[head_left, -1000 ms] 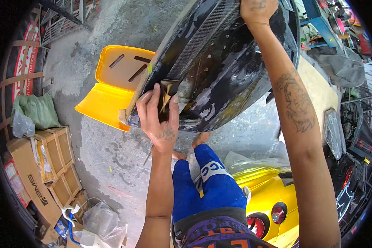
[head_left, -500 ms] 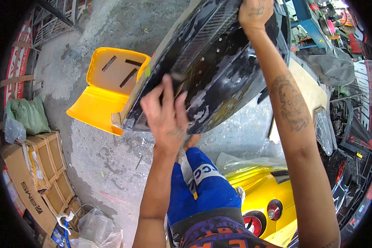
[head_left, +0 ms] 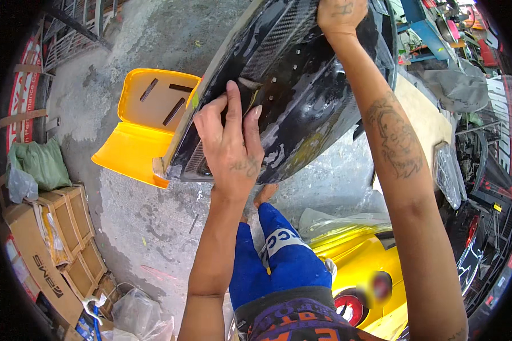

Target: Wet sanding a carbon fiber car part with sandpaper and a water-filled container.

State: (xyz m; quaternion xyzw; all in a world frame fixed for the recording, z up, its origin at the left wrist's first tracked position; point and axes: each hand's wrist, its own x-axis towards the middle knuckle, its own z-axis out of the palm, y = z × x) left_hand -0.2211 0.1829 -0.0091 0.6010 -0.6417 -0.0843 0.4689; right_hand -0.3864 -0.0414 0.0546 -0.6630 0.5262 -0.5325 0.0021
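A large black molded panel with a carbon-fibre weave, whitish smears and a row of small pale spots slants across the upper middle. My left hand lies at its lower left part, fingers spread and stretched upward, fingertips at a recess in the surface. Nothing shows in that hand. At the frame's top edge, my right hand is on the upper part of the panel; its fingers are hidden. Behind the panel's left edge stands a yellow plastic chair with dark slots; whether it bears the panel is unclear.
Below right is a yellow car body partly under clear plastic sheeting. Cardboard boxes, a green sack and a plastic bag line the left side. A blue metal frame and stacked parts fill the right.
My left hand, blurred before, is now sharp and slightly higher on the panel. My right hand has shifted a little left and up. The panel appears slightly further left.
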